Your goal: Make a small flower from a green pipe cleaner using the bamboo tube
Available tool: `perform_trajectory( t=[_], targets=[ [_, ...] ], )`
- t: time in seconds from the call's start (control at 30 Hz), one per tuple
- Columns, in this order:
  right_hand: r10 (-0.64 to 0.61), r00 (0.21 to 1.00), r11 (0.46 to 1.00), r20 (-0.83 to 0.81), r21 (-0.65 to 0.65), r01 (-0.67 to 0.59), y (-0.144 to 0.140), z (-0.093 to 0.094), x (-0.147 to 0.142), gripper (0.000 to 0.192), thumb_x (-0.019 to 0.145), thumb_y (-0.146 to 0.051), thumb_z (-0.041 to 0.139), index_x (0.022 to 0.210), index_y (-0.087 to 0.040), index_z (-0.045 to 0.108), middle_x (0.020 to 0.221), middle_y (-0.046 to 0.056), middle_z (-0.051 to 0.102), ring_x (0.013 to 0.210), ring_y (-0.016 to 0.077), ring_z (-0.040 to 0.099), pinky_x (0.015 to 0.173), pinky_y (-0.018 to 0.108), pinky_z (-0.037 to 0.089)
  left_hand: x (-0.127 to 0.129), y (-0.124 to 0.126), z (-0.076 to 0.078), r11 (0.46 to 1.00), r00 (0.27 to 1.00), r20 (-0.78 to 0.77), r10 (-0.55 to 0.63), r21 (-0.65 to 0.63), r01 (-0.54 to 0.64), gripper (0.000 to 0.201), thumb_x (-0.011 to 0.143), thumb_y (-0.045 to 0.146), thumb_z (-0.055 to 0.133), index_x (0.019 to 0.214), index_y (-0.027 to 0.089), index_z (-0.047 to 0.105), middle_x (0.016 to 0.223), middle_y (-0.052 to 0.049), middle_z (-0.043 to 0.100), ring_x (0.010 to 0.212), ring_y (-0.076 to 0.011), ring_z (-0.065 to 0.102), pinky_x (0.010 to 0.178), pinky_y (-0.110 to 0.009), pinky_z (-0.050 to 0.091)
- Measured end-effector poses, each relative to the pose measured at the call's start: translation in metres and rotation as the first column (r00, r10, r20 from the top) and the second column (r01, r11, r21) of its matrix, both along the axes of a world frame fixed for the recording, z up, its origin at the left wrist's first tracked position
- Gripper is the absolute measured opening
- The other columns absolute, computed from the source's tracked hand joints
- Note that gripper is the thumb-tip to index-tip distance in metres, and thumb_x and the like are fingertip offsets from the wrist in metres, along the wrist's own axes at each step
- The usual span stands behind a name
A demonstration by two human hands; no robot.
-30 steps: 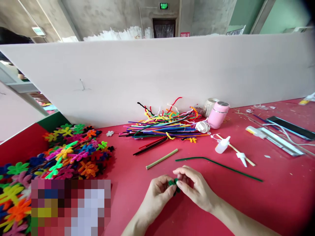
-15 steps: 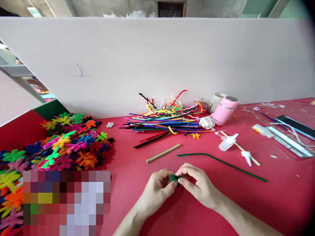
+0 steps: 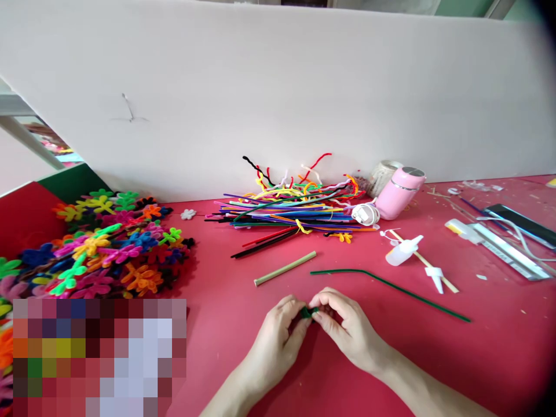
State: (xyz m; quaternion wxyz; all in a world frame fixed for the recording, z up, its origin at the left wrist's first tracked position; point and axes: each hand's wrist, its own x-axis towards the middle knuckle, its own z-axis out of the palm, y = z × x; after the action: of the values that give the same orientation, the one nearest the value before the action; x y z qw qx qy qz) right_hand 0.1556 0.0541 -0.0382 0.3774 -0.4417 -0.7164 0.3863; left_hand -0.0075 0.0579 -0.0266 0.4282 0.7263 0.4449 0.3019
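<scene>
Between both hands is a small folded piece of dark green pipe cleaner (image 3: 308,313), partly covered by the fingers. My left hand (image 3: 280,333) is closed on its left side, thumb against fingertips. On its right side my right hand (image 3: 347,324) pinches it between thumb and fingers. Just beyond the hands lies a long dark green pipe cleaner (image 3: 391,284), bent near its left part. A pale green stick (image 3: 285,269) rests on the table to the left of that.
Pipe-cleaner flowers (image 3: 104,249) heap up at left. A bundle of colored pipe cleaners (image 3: 286,211) lies against the white board (image 3: 278,87). Rightward are a pink cylinder (image 3: 400,194), a small white bottle (image 3: 403,251), a thin stick (image 3: 445,281) and a glue stick-like white tool (image 3: 499,246).
The camera view has tilted down and shifted slightly. The fingers have turned a little around the green piece, which shows less now; both hands keep hold of it.
</scene>
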Motion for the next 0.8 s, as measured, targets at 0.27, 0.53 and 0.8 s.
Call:
perform_trajectory(
  t=[0.27,0.53,0.8],
  targets=[
    [-0.008,1.000,1.000,0.012,0.003,0.008,-0.0011,0.0008,-0.0019,0.007,0.085,-0.018,0.043,0.085,-0.019,0.050,0.076,0.002,0.052,0.069,0.0144,0.052,0.066,0.025,0.043,0.0002,-0.0020,-0.0017,1.000,1.000,0.004,-0.014,0.025,0.013,0.012,0.081,0.015,0.042,0.080,0.017,0.054,0.073,-0.005,0.053,0.067,-0.0168,0.048,0.061,-0.025,0.037],
    [-0.005,0.999,1.000,0.036,-0.010,0.006,-0.0010,0.0029,-0.0014,0.007,0.085,-0.018,0.044,0.082,-0.018,0.051,0.074,0.002,0.052,0.067,0.0136,0.052,0.064,0.024,0.043,0.0011,-0.0007,-0.0010,1.000,1.000,0.002,-0.002,-0.026,0.002,0.011,0.079,0.015,0.044,0.078,0.015,0.055,0.071,-0.004,0.053,0.065,-0.0156,0.047,0.061,-0.024,0.036],
    [-0.044,0.999,0.999,-0.031,0.006,0.044,0.0030,0.0041,0.0012,0.013,0.085,-0.021,0.045,0.088,-0.019,0.058,0.081,0.005,0.060,0.076,0.0159,0.058,0.068,0.024,0.047,-0.0003,0.0013,-0.0084,0.945,0.949,0.281,0.143,-0.324,-0.047,0.012,0.076,0.025,0.053,0.072,0.015,0.055,0.061,0.001,0.045,0.058,-0.0116,0.041,0.054,-0.022,0.033]
  ],
)
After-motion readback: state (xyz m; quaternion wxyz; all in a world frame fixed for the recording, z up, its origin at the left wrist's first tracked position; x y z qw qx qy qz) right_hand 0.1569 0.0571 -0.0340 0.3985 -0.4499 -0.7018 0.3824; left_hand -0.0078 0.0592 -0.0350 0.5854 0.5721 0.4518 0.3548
